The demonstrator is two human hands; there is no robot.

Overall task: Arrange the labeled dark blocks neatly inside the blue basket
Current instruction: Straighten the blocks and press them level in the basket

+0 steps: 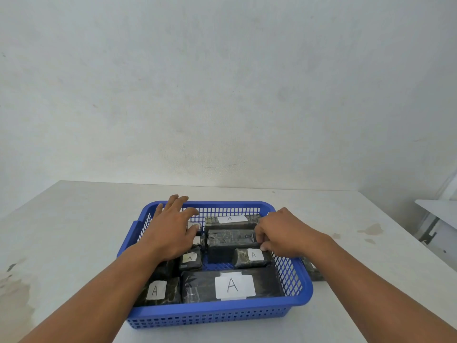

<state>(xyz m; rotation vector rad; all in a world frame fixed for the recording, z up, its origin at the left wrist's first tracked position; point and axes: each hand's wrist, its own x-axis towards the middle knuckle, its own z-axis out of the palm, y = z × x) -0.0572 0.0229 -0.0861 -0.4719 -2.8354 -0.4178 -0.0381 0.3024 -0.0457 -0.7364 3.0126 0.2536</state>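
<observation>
So the setup is a plain white table pushed up against a bare whitish wall. The tabletop has some grey smudges on the near left and a few brownish stains out on the right. There's the corner of another white surface at the far right edge.

The blue basket sits in the middle of the table, close to the near edge, and both hands are in it. The left hand is over the far left part with fingers spread flat, palm down, on top of a couple of small blocks there, though I can't tell how hard it's pressing. The right hand is at the far right side, fingers curled and pinching the right end of the unlabeled long block in the middle row.

The blocks are dark and wrapped in shiny plastic, most with a white paper tag with a handwritten "A". The big flat block fills the near right, a small block sits to its left, a short block lies just under the right hand, and the far block runs along the back wall. One stray block lies outside on the table, right against the basket's right side.
</observation>
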